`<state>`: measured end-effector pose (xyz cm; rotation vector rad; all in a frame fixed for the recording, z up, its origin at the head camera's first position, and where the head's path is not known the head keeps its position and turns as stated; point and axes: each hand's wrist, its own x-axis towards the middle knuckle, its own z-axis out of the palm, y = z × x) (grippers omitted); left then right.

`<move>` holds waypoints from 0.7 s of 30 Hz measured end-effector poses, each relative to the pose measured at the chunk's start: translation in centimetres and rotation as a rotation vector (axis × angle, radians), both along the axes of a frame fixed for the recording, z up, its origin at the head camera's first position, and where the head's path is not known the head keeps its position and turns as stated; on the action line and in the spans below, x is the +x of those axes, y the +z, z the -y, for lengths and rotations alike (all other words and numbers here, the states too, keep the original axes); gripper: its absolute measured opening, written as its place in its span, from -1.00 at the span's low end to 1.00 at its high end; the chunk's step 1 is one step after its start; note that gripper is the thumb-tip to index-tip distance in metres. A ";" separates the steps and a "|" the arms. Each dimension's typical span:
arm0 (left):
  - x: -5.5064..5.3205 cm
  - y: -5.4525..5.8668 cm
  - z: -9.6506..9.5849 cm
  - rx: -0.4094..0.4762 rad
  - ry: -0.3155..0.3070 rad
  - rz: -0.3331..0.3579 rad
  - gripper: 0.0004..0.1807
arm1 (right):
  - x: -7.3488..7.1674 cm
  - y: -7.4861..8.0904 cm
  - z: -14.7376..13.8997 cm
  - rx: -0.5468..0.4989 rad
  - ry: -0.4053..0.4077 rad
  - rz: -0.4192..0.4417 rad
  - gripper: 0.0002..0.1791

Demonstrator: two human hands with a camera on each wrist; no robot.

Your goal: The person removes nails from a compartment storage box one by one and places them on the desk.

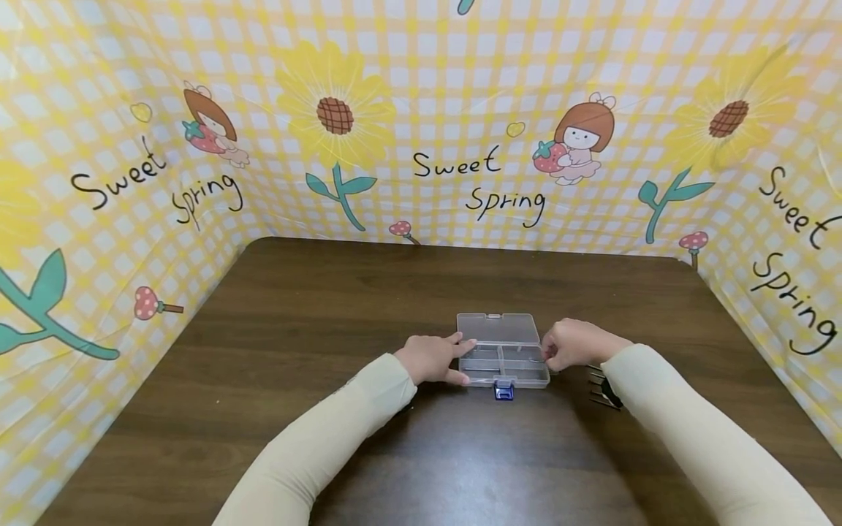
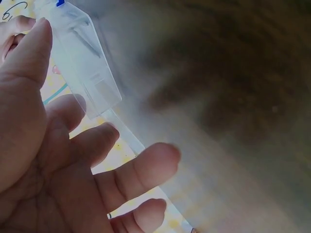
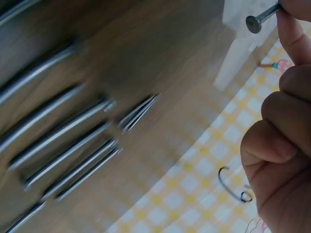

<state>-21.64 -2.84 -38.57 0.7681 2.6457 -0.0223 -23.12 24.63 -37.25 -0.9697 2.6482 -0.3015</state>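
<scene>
A clear plastic box (image 1: 501,365) with a divided inside lies on the table, its lid (image 1: 498,329) tipped back and a blue latch (image 1: 503,391) at its front. My left hand (image 1: 430,358) holds the box's left end between thumb and index finger, the other fingers loosely bent off it. Through the box wall (image 2: 104,73), a thin dark rod shows inside. At the box's right end, my right hand (image 1: 579,343) pinches a nail (image 3: 262,19) between thumb and index finger, flat head outward. Several loose nails (image 3: 68,138) lie on the table near the right hand.
Dark wood tabletop (image 1: 316,292) surrounds the box. A yellow checked cloth (image 1: 408,88) with flowers and lettering stands as a wall along the back and both sides. Partly under the right sleeve (image 1: 677,409), loose nails (image 1: 601,400) lie on the tabletop.
</scene>
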 end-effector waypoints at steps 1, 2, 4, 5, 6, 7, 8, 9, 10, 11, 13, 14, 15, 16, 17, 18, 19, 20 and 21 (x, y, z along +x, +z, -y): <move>0.0 0.0 0.0 0.002 0.001 0.001 -0.16 | 0.1 0.0 -0.4 -0.004 -0.012 0.000 -0.92; 0.0 0.0 0.0 0.004 0.001 0.002 -0.16 | 0.2 0.0 -0.7 -0.006 -0.019 -0.006 -0.92; -0.1 0.0 0.1 0.007 0.001 0.002 -0.16 | 0.4 0.1 -1.5 -0.011 -0.037 -0.011 -0.91; -0.1 0.0 0.1 0.007 0.000 0.001 -0.16 | 0.5 0.2 -1.9 -0.014 -0.049 -0.008 -0.90; -0.1 0.0 0.1 0.007 0.000 -0.001 -0.16 | 0.6 0.2 -2.3 -0.017 -0.060 -0.004 -0.89; -0.2 -0.1 0.1 0.006 0.000 -0.004 -0.16 | 0.7 0.3 -2.7 -0.019 -0.069 0.000 -0.89; -0.2 -0.1 0.1 0.003 -0.001 -0.007 -0.16 | 0.8 0.4 -3.1 -0.018 -0.080 0.006 -0.88; -0.2 -0.1 0.1 0.003 0.000 -0.008 -0.16 | 0.9 0.5 -3.5 -0.017 -0.092 0.016 -0.87; -0.1 -0.1 0.1 0.003 0.000 -0.009 -0.16 | 1.0 0.6 -3.9 -0.013 -0.108 0.024 -0.87; -0.1 -0.1 0.1 0.005 -0.002 -0.011 -0.16 | 1.1 0.7 -4.4 -0.011 -0.125 0.033 -0.88; -0.1 0.0 0.0 0.010 -0.006 -0.014 -0.17 | 1.4 0.9 -5.4 0.003 -0.160 0.043 -0.89; -0.1 0.0 0.0 0.013 -0.007 -0.015 -0.18 | 1.5 1.0 -5.9 0.011 -0.178 0.048 -0.89; 0.0 0.0 -0.1 0.017 -0.009 -0.016 -0.18 | 1.6 1.0 -6.4 0.016 -0.189 0.049 -0.90; 0.0 0.0 -0.1 0.018 -0.011 -0.017 -0.18 | 1.7 1.1 -6.9 0.021 -0.197 0.047 -0.91; 0.0 0.1 -0.1 0.018 -0.011 -0.019 -0.18 | 1.8 1.1 -7.4 0.027 -0.206 0.046 -0.92; 0.0 0.1 -0.2 0.017 -0.009 -0.018 -0.18 | 1.9 1.1 -7.8 0.031 -0.214 0.046 -0.92; 0.0 0.1 -0.2 0.015 -0.008 -0.018 -0.18 | 2.0 1.1 -8.2 0.034 -0.218 0.042 -0.93; 0.0 0.1 -0.2 0.013 -0.005 -0.017 -0.18 | 2.1 1.1 -8.6 0.036 -0.219 0.036 -0.93; 0.0 0.1 -0.1 0.011 -0.002 -0.018 -0.18 | 2.1 1.0 -9.0 0.035 -0.217 0.027 -0.93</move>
